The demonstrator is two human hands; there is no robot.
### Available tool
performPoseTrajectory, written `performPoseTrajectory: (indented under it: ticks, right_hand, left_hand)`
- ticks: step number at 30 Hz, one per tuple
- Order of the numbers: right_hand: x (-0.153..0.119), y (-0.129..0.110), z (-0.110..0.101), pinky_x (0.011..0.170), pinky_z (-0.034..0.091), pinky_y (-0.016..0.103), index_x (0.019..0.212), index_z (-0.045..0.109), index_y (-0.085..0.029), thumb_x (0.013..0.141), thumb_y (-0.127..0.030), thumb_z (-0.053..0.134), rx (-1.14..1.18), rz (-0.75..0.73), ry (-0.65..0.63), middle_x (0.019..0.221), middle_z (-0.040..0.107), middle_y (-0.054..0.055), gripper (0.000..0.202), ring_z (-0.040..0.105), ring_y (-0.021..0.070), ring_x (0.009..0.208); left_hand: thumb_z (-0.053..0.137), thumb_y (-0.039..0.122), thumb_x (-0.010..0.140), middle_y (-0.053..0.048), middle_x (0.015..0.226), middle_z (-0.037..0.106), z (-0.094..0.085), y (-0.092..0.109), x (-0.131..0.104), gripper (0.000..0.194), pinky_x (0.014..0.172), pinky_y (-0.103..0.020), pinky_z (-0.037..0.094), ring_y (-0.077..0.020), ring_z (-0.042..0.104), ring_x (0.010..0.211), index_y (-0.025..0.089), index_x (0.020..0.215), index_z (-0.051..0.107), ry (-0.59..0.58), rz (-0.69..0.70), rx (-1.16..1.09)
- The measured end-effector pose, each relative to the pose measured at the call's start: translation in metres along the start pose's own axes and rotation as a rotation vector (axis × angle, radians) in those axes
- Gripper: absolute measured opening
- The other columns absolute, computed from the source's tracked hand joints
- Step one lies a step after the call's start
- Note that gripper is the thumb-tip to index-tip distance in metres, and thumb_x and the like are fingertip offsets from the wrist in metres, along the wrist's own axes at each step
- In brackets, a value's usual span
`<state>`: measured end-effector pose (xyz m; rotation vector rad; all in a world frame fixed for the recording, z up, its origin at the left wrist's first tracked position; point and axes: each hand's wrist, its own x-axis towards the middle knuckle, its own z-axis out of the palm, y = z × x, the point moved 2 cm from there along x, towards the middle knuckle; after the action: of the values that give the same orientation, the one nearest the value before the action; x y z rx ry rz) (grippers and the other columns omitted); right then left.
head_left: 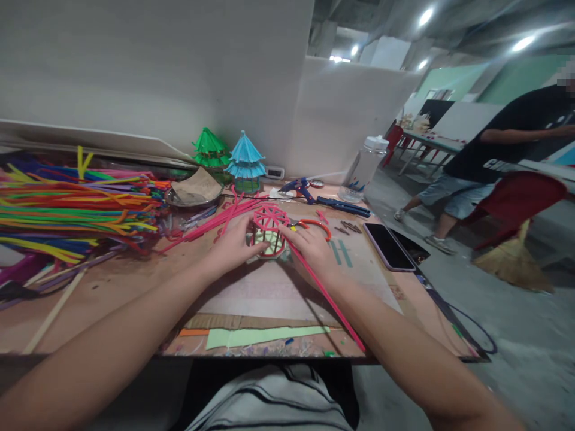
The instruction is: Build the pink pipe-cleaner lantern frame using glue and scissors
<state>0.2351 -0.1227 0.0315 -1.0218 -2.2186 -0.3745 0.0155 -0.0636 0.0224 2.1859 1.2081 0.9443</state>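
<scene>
Between my hands stands a small pavilion frame (270, 219), with a pink spoked top, dark posts and a red-edged pale base. My left hand (234, 240) grips its left side, the thumb by the base. Over at the right side, my right hand (311, 246) pinches a long pink pipe cleaner (335, 306) whose upper end meets the frame's top. The strip's other end runs down past my right forearm to the table edge. Orange-handled scissors (320, 225) lie just behind my right hand. Loose pink pipe cleaners (197, 230) lie behind my left hand.
Bundled coloured pipe cleaners (76, 200) cover the left side. A green pavilion (210, 148) and a blue pavilion (245, 161) stand at the back, near a glue gun (300, 188), a blue cutter (344, 206) and a bottle (363, 169). A phone (389, 247) lies right; beyond, a person (507, 143) stands.
</scene>
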Motion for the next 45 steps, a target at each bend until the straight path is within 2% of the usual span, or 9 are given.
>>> performPoseTrajectory:
  ticks: [5, 8, 13, 17, 24, 28, 34, 38, 45]
  right_hand:
    - [-0.003, 0.004, 0.006, 0.084, 0.052, 0.042, 0.155, 0.044, -0.020, 0.099, -0.016, 0.047, 0.162, 0.165, 0.013, 0.104, 0.074, 0.011, 0.056, 0.066, 0.0282, 0.094]
    - [-0.004, 0.005, 0.006, 0.087, 0.053, 0.041, 0.150, 0.051, -0.022, 0.100, -0.021, 0.052, 0.227, 0.233, 0.025, 0.105, 0.074, 0.009, 0.050, 0.068, 0.0267, 0.095]
    - [-0.004, 0.005, 0.005, 0.081, 0.053, 0.036, 0.116, 0.069, -0.020, 0.097, -0.031, 0.059, 0.330, 0.308, 0.091, 0.093, 0.073, 0.006, 0.024, 0.067, 0.0224, 0.084]
    - [-0.004, 0.009, 0.006, 0.071, 0.049, 0.031, 0.082, 0.065, -0.022, 0.093, -0.039, 0.064, 0.416, 0.443, 0.070, 0.076, 0.068, 0.002, 0.021, 0.063, 0.0196, 0.073]
    - [0.014, 0.019, 0.004, 0.065, 0.047, 0.029, 0.083, 0.063, -0.023, 0.091, -0.027, 0.056, 0.493, 0.501, 0.015, 0.075, 0.069, 0.001, 0.011, 0.062, 0.0189, 0.070]
    - [0.023, 0.029, 0.014, 0.066, 0.049, 0.029, 0.086, 0.058, -0.023, 0.088, -0.029, 0.055, 0.548, 0.559, 0.064, 0.075, 0.067, 0.000, 0.008, 0.062, 0.0179, 0.070]
    - [0.010, 0.036, 0.028, 0.051, 0.038, 0.025, 0.083, 0.049, -0.025, 0.083, -0.030, 0.050, 0.601, 0.627, 0.107, 0.060, 0.047, -0.007, 0.006, 0.047, 0.0143, 0.052]
    - [0.006, 0.031, 0.030, 0.053, 0.038, 0.025, 0.080, 0.045, -0.026, 0.079, -0.028, 0.048, 0.624, 0.601, 0.095, 0.062, 0.047, -0.007, 0.004, 0.047, 0.0135, 0.054]
    - [0.007, 0.031, 0.021, 0.051, 0.035, 0.025, 0.077, 0.049, -0.025, 0.075, -0.026, 0.050, 0.598, 0.587, 0.091, 0.058, 0.048, -0.007, 0.002, 0.045, 0.0132, 0.051]
  left_hand:
    - [0.072, 0.050, 0.082, -0.017, 0.131, 0.067, 0.001, -0.002, 0.002, 0.072, 0.105, -0.054, 0.051, -0.0356, 0.065, 0.122, 0.017, 0.140, 0.047, -0.020, -0.046, 0.021]
    - [0.071, 0.050, 0.082, -0.018, 0.134, 0.066, 0.001, -0.001, 0.001, 0.076, 0.105, -0.054, 0.051, -0.0360, 0.065, 0.122, 0.016, 0.145, 0.045, -0.034, -0.053, 0.025]
    - [0.071, 0.047, 0.082, -0.015, 0.141, 0.063, -0.002, 0.004, 0.000, 0.072, 0.109, -0.051, 0.050, -0.0344, 0.062, 0.127, 0.020, 0.145, 0.048, -0.017, -0.023, 0.039]
    - [0.071, 0.050, 0.082, -0.018, 0.138, 0.064, -0.003, 0.002, 0.001, 0.074, 0.109, -0.052, 0.050, -0.0362, 0.061, 0.128, 0.016, 0.143, 0.049, -0.008, -0.028, 0.089]
    - [0.073, 0.054, 0.082, -0.020, 0.137, 0.064, -0.002, -0.009, 0.004, 0.076, 0.104, -0.054, 0.052, -0.0376, 0.063, 0.126, 0.017, 0.144, 0.048, 0.005, -0.054, 0.096]
    - [0.073, 0.056, 0.082, -0.018, 0.134, 0.067, -0.003, -0.009, 0.004, 0.076, 0.101, -0.052, 0.054, -0.0361, 0.066, 0.121, 0.018, 0.143, 0.049, 0.003, -0.019, 0.055]
    - [0.073, 0.055, 0.082, -0.021, 0.142, 0.062, -0.004, -0.008, 0.004, 0.080, 0.108, -0.054, 0.049, -0.0376, 0.061, 0.130, 0.017, 0.146, 0.046, -0.030, -0.053, 0.079]
    - [0.071, 0.055, 0.084, -0.019, 0.132, 0.067, -0.004, -0.008, 0.004, 0.072, 0.102, -0.052, 0.053, -0.0349, 0.067, 0.118, 0.016, 0.141, 0.050, -0.044, -0.042, 0.070]
    - [0.072, 0.054, 0.083, -0.019, 0.135, 0.065, -0.004, -0.007, 0.004, 0.071, 0.102, -0.050, 0.053, -0.0346, 0.065, 0.121, 0.016, 0.140, 0.051, -0.047, -0.040, 0.062]
